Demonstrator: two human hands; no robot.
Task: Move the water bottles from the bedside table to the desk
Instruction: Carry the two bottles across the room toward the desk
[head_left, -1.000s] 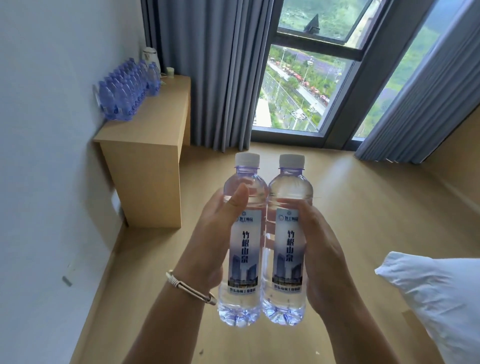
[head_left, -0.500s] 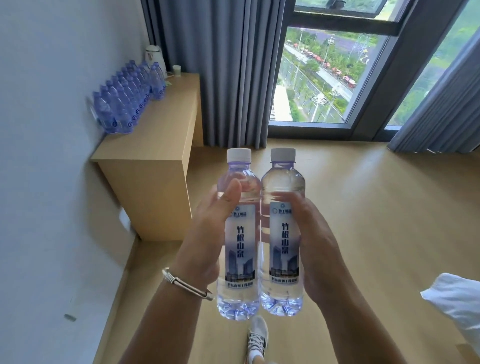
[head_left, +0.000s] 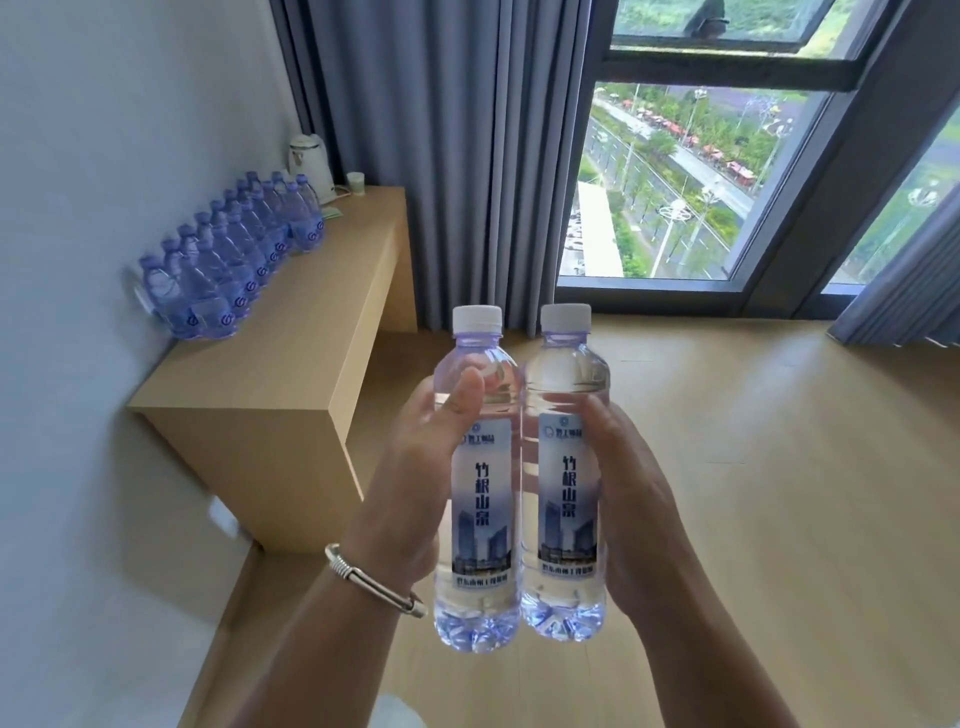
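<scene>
Hands are raised side by side in the near middle of the view, each wrapped around one upright bottle. The left hand (head_left: 415, 467) is curled round the left bottle (head_left: 480, 467), its thumb laid across the clear shoulder above the label. The right hand (head_left: 631, 499) is curled round the right bottle (head_left: 566, 462), fingers hidden behind it. Both bottles are held touching each other above the wooden floor (head_left: 779, 493), near and to the right of the counter (head_left: 322, 343).

Two bottles are held. Each is clear plastic with a bluish tint, a white cap, a ribbed base and a tall label printed with dark characters and a picture of buildings. A silver bracelet (head_left: 371, 579) is worn on the left wrist.

On the counter, against the left wall, a double row of bottles (head_left: 234, 260) is lined up; an exact count cannot be made, as they overlap and blur. At the far end one white kettle (head_left: 309, 166) and one small cup (head_left: 356, 183) are seen, just beside the grey curtain (head_left: 457, 156). Beyond it, a window (head_left: 685, 182) is set.
</scene>
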